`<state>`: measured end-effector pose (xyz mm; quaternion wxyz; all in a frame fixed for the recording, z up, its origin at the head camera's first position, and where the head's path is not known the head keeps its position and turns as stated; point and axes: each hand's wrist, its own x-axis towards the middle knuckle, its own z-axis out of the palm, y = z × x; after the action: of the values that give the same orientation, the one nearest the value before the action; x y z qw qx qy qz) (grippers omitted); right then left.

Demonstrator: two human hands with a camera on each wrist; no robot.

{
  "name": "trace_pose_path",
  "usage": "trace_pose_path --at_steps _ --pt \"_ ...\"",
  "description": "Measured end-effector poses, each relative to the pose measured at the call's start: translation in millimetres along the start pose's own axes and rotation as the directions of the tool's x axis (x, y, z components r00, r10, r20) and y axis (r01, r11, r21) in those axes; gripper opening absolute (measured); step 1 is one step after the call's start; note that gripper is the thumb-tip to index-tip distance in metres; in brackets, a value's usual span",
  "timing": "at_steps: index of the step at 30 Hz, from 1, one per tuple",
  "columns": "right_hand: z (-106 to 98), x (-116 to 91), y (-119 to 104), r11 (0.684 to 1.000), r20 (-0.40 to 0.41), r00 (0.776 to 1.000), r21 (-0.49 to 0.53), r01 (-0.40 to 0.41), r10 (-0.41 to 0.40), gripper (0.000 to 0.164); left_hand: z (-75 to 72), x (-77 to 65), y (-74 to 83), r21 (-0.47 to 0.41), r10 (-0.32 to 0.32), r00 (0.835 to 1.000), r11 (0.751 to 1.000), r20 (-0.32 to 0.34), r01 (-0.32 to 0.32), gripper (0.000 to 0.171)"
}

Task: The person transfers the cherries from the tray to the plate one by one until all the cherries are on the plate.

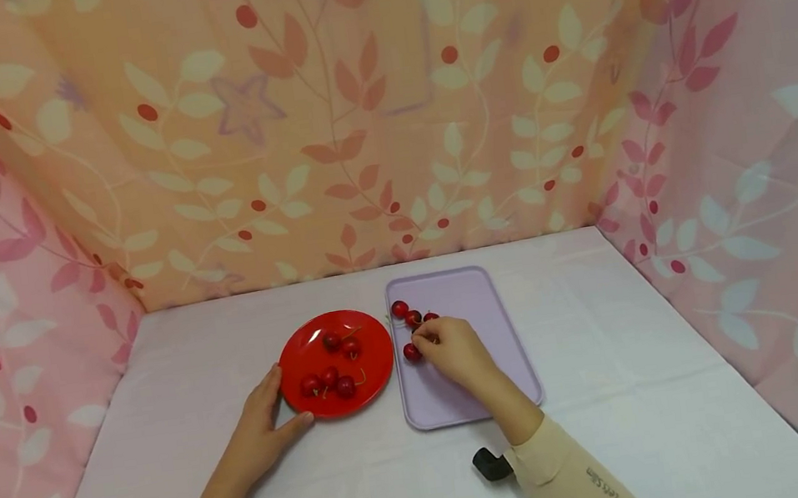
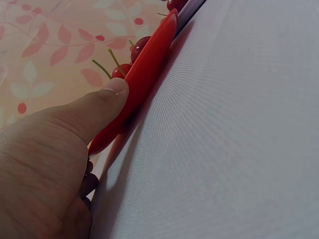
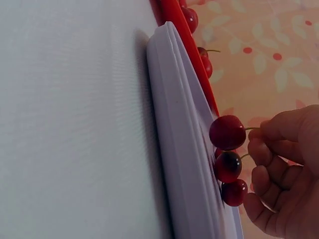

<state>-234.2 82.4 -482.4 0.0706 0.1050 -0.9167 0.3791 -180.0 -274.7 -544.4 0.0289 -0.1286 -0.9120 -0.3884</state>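
Observation:
My left hand (image 1: 263, 427) grips the near-left edge of a round red plate (image 1: 379, 386), its thumb on the rim in the left wrist view. On the plate lie several red cherries (image 1: 329, 378), some with green stems. Over a lilac rectangular tray (image 1: 474, 298), my right hand (image 1: 458, 350) pinches the stem of a dark red cherry (image 3: 227, 132) between thumb and fingertips. Right behind that one in the right wrist view are two more cherries (image 3: 234, 192). Other cherries (image 1: 399, 309) rest at the tray's left side, partly covered by the hand.
Plate and tray stand side by side on a table with a white cloth (image 1: 634, 369). Leaf-patterned curtains (image 1: 352, 120) hang behind and at both sides. A black wrist-worn piece (image 1: 491, 465) sticks out below each hand.

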Motion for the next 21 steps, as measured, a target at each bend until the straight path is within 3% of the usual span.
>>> trace_pose_path --at_steps 11,21 --pt "-5.1 1.2 -5.3 0.984 0.056 0.998 0.178 0.012 -0.023 0.007 -1.1 0.8 3.0 0.005 -0.018 1.000 1.000 0.004 0.018 0.102" --pt "-7.0 1.1 -7.3 0.977 0.099 0.993 0.208 0.043 -0.065 0.007 -0.8 1.1 1.4 0.012 -0.025 1.000 1.000 0.013 0.025 0.103"
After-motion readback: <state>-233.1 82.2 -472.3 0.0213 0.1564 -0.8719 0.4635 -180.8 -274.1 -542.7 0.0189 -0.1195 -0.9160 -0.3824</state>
